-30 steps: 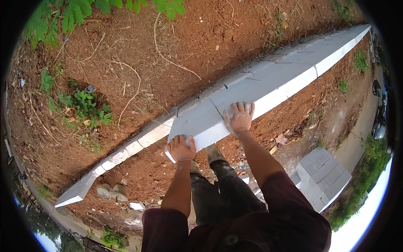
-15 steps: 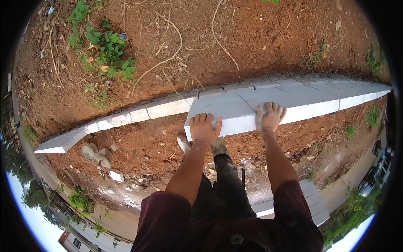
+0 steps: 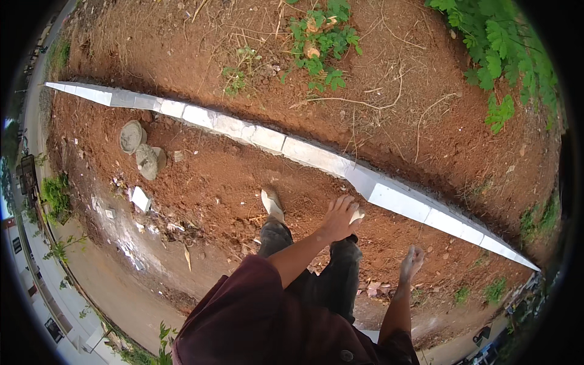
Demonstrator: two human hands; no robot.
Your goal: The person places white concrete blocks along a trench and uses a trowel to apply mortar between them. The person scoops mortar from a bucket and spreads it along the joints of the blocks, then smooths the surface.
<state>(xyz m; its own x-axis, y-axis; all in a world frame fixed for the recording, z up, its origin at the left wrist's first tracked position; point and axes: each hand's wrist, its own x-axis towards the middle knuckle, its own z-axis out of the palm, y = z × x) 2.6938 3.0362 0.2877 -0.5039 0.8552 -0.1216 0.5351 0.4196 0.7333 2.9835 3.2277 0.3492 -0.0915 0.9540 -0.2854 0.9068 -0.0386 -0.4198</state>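
Observation:
A long low wall of pale blocks (image 3: 228, 125) runs across the red soil from far left to lower right. Its right part (image 3: 401, 204) steps up higher, with smooth white faces. My left hand (image 3: 340, 218) hangs in front of this step, apart from the wall, fingers stretched and nothing in them. Lower right, my right hand (image 3: 412, 263) is dusty and loosely curled, away from the blocks, with no object visible in it. My boots (image 3: 272, 204) stand on the soil on the near side of the wall.
Two mortar-caked round containers (image 3: 132, 136) sit left of my feet. Closer in lies a white block piece (image 3: 140, 199) among scattered rubble. Beyond the wall grow a leafy plant (image 3: 325, 42) and a larger green bush (image 3: 496, 45). A paved road (image 3: 103, 261) curves along the lower left.
Both hands have come off the white block top; the left now hangs open and the right has dropped lower, curled. My view has turned toward the left part of the wall.

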